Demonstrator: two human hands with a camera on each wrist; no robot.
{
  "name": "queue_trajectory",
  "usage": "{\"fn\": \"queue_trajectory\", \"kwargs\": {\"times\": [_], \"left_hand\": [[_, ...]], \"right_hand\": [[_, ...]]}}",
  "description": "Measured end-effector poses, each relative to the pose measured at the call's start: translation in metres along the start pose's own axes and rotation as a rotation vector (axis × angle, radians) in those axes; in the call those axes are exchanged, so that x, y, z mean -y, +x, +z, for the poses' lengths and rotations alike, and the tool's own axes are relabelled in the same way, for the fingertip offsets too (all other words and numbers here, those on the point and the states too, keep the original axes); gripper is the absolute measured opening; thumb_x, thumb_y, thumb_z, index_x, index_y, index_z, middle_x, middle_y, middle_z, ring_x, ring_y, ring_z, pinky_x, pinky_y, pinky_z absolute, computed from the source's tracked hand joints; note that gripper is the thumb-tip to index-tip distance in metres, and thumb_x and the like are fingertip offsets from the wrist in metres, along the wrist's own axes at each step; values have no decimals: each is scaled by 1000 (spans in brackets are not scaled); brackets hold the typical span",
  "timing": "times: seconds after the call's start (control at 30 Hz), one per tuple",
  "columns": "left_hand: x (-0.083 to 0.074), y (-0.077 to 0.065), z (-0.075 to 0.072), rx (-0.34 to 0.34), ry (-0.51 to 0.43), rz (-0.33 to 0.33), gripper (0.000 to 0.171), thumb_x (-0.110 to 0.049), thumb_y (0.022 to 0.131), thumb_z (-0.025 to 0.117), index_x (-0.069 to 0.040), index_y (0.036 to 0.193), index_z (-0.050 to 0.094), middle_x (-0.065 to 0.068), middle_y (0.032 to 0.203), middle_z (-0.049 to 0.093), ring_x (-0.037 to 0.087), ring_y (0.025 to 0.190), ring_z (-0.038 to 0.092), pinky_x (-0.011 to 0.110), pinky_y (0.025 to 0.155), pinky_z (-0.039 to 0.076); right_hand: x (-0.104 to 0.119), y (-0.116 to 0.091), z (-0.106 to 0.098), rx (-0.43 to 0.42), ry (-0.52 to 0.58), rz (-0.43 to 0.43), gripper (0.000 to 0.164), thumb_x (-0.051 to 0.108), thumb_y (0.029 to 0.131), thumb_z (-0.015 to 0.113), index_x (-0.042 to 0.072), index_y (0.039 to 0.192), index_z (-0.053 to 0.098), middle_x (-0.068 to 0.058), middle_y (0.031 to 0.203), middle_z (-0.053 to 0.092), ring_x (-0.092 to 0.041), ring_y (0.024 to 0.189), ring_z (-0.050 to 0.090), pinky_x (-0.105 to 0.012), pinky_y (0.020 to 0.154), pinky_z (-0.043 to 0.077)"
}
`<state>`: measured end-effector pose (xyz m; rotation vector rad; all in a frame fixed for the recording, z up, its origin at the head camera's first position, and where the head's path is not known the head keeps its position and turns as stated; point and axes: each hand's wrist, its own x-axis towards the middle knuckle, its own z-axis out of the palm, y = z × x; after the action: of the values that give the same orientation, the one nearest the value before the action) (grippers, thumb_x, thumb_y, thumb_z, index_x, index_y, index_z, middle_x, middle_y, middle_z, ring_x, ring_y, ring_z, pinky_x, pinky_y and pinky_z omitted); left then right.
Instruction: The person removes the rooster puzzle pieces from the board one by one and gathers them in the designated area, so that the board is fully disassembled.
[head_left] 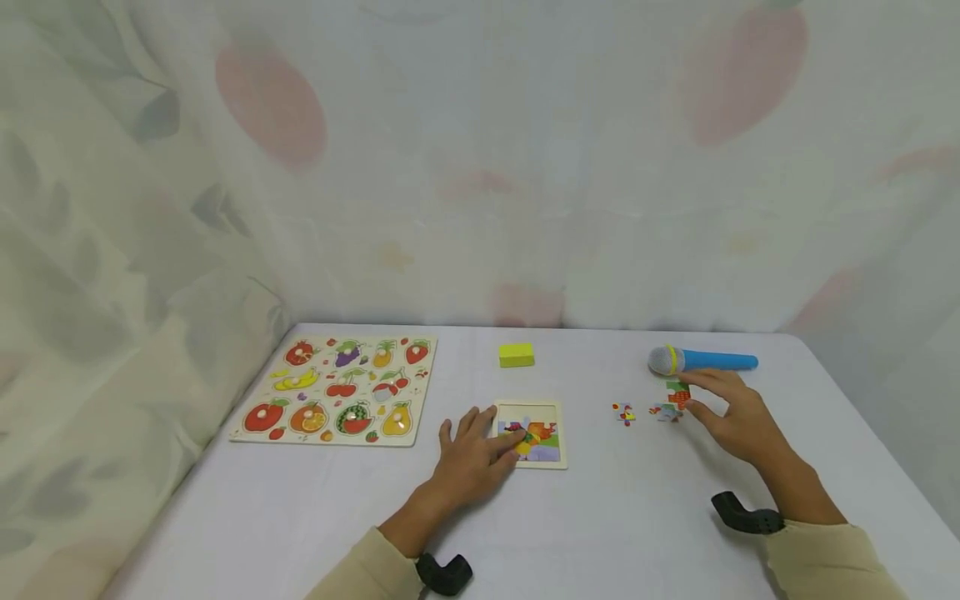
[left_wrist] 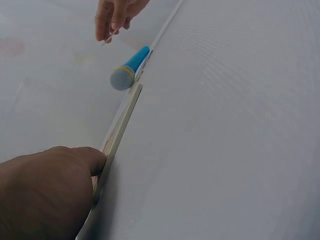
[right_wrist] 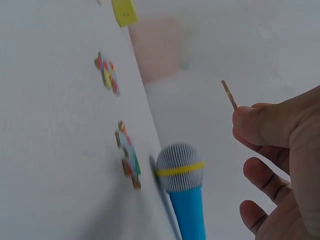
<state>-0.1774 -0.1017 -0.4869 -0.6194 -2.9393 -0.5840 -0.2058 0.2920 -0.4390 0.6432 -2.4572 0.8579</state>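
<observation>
My left hand rests over the left side of a small picture puzzle in a pale wooden frame, fingers spread, one lying across the picture. In the left wrist view the thumb touches the edge of the puzzle board. Between thumb and fingertips, my right hand pinches a green and red jigsaw piece, raised above the table; it shows edge-on as a thin piece in the right wrist view. Two loose pieces lie below and left of that hand: one multicoloured piece and one bluish piece.
A blue toy microphone with a grey head lies just behind the right hand. At the back middle sits a yellow-green block. A fruit peg puzzle board occupies the left side. Curtain-like cloth stands behind the white table.
</observation>
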Motion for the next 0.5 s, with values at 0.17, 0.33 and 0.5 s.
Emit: {"fn": "queue_trajectory", "kwargs": {"times": [0.17, 0.33, 0.5], "left_hand": [[0, 0, 2, -7, -4, -2, 37, -43, 95, 55, -40, 131, 60, 9, 150, 35, 36, 138, 23, 69, 101, 7], [1, 1, 3, -13, 4, 3, 37, -43, 95, 55, -40, 131, 60, 9, 150, 35, 36, 138, 23, 68, 101, 7], [2, 1, 2, -17, 12, 6, 36, -43, 95, 55, -40, 131, 61, 9, 149, 36, 36, 138, 24, 69, 101, 8]], "right_hand": [[-19, -8, -4, 24, -37, 60, 42, -5, 78, 74, 1, 118, 65, -14, 117, 63, -17, 112, 47, -25, 86, 38], [-34, -16, -6, 68, -45, 151, 37, -5, 82, 71, -2, 118, 64, -20, 116, 63, -34, 104, 51, -50, 79, 41], [-42, -21, -7, 123, -34, 229, 37, -4, 84, 67, -3, 121, 62, -25, 118, 60, -40, 103, 52, -57, 80, 40]]}}
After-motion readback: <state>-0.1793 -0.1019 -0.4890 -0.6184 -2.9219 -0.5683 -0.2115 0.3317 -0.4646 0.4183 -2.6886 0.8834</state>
